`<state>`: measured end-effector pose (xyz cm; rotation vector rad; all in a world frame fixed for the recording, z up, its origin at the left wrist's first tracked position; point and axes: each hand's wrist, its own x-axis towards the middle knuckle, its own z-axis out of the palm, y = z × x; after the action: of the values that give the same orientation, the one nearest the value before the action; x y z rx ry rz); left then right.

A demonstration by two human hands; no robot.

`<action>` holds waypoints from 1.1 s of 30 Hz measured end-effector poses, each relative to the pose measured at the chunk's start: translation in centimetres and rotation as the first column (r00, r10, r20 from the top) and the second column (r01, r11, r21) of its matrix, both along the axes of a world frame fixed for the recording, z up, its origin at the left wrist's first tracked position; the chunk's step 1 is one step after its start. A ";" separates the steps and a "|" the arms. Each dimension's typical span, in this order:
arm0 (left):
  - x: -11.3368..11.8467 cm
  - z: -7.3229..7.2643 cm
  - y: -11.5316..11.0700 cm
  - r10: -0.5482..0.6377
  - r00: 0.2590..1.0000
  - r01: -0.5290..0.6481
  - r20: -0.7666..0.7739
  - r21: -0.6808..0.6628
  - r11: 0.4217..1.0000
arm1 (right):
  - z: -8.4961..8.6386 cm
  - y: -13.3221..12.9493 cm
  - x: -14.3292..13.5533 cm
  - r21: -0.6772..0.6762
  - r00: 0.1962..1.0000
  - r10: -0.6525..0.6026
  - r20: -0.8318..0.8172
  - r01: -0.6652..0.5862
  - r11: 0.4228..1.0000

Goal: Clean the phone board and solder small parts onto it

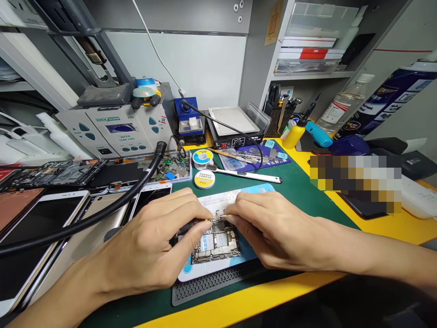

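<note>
A phone circuit board (218,243) lies on a white and blue plate (191,273) in front of me, its far part between my fingertips. My left hand (167,237) is closed in a pinch at the board's upper left, holding a slim dark-handled tool (188,226); its tip is hard to see. From the right, my right hand (269,223) pinches a thin metallic piece (223,216) at the board's upper edge. Whether that piece is a tool tip or a loose part, I cannot tell. Under the plate is a grey perforated pad (211,287).
Several phones (44,241) lie at left, crossed by a black hose (136,187) from a soldering station (123,132). Beyond the plate are a white-handled brush (246,174), a solder spool (202,158) and a heating plate (232,123). A yellow bottle (294,135) stands right.
</note>
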<state>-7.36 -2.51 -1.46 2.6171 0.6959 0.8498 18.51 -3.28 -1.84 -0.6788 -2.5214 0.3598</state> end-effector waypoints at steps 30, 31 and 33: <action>0.1 -0.1 0.2 -0.005 1.000 0.005 0.005 0.000 1.000 | -0.3 0.2 -0.1 -0.027 0.999 0.029 -0.021 -0.029 0.999; 0.1 -0.1 0.2 -0.003 1.000 0.003 0.006 -0.002 1.000 | -0.3 0.2 -0.2 -0.029 0.999 0.029 -0.042 -0.030 0.999; 0.1 -0.1 0.2 -0.004 1.000 0.004 0.007 -0.004 1.000 | -0.4 0.2 -0.3 -0.019 0.996 0.022 -0.092 -0.024 1.000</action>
<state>-7.28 -2.35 -1.58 2.6100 0.6894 0.8557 18.26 -3.08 -2.20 -0.6272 -2.4433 0.4155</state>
